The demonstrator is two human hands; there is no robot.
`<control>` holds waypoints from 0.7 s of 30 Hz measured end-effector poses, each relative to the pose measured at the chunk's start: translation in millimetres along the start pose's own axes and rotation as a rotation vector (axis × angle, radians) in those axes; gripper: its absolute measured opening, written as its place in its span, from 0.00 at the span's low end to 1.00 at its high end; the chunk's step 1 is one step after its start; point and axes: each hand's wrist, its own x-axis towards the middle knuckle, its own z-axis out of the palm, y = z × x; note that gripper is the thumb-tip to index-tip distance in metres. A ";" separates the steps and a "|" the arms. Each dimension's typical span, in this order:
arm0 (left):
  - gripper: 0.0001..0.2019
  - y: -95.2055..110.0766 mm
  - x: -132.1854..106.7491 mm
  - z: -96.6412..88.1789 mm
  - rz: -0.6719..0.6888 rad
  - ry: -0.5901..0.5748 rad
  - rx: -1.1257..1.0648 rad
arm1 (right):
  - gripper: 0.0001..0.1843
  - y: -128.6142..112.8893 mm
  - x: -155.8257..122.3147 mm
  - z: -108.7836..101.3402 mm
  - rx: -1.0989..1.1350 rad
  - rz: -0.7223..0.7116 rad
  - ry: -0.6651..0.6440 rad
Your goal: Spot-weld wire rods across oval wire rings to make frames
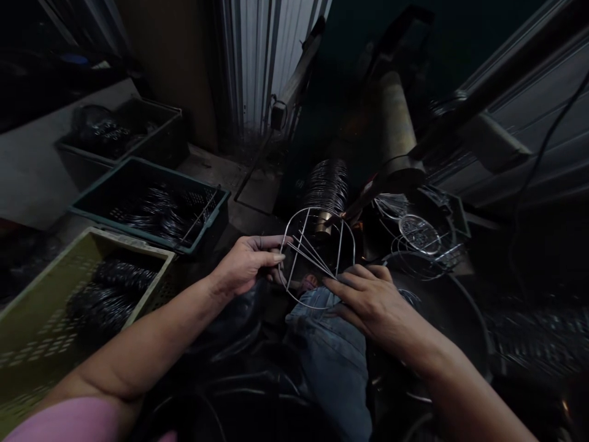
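Note:
An oval wire frame (pixel 315 261) with several straight rods fanned across it stands upright in front of me. My left hand (pixel 246 265) grips its left edge between fingers and thumb. My right hand (pixel 364 301) lies over its lower right curve, with the fingers closed against the wire. A stack of wire rings (pixel 329 187) stands just behind the frame, close to a dark pointed metal tool tip (pixel 363 199). My denim-covered knee (pixel 329 350) lies below both hands.
At left sit a green crate (pixel 147 205) and an olive perforated crate (pixel 92 294), both holding dark wire coils, with a dark crate (pixel 124 135) behind. Finished wire frames lie in a dark container (pixel 418 236) at right. A metal cylinder (pixel 396 120) rises behind.

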 end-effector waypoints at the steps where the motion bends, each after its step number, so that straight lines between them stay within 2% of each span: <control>1: 0.19 -0.1 0.1 0.0 0.003 -0.005 0.005 | 0.16 0.3 0.4 1.2 -0.003 0.002 0.000; 5: 0.19 -2.8 0.4 -2.3 0.005 -0.006 0.002 | 0.17 -2.2 -5.3 -0.2 -0.025 -0.006 0.049; 8: 0.17 -10.8 0.2 -8.6 0.028 0.015 -0.084 | 0.16 -12.4 -10.2 -14.5 -0.031 -0.026 0.085; 10: 0.18 -20.5 -0.2 -14.0 0.010 0.046 -0.160 | 0.15 -22.9 -3.6 -25.2 -0.044 -0.043 0.116; 13: 0.24 -38.9 -2.4 -20.7 -0.040 0.082 -0.223 | 0.14 -37.3 31.3 -30.9 -0.177 -0.099 0.151; 18: 0.32 -59.6 -14.0 -29.2 -0.022 0.004 -0.215 | 0.07 -41.7 110.1 -20.1 -0.332 -0.262 -0.043; 21: 0.35 -59.3 -24.3 -36.4 0.027 -0.055 -0.185 | 0.06 -39.0 118.6 -19.5 -0.338 -0.259 -0.079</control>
